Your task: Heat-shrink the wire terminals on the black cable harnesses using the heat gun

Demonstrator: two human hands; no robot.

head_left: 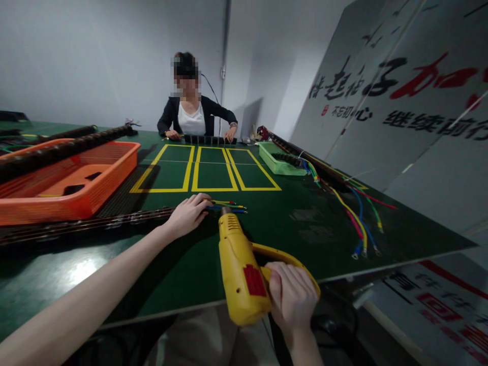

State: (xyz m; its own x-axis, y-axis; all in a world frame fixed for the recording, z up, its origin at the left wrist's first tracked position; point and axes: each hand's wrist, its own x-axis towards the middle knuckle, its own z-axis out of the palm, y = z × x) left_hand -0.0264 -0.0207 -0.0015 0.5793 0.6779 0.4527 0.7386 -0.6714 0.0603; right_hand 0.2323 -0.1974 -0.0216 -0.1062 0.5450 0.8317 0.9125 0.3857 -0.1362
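My right hand [293, 295] is wrapped round the handle of a yellow heat gun [238, 269], close to the table's front edge. The gun's metal nozzle [226, 209] points away from me, at the coloured wires [232, 207]. These red, yellow-green and blue wires end in small metal lugs. Over the wires' near end lies my left hand [190, 213], its fingers curled down and closed on them. From under that hand a long dark wire harness [114, 223] runs left along the table.
An orange basket [114, 168] stands at the left with a long dark bundle [68, 145] across it. A green basket [278, 162] and another harness with lugged wires [358, 218] lie at the right. Yellow tape rectangles [215, 189] mark the green table [274, 239]. Opposite sits a person [190, 117] handling a dark strip.
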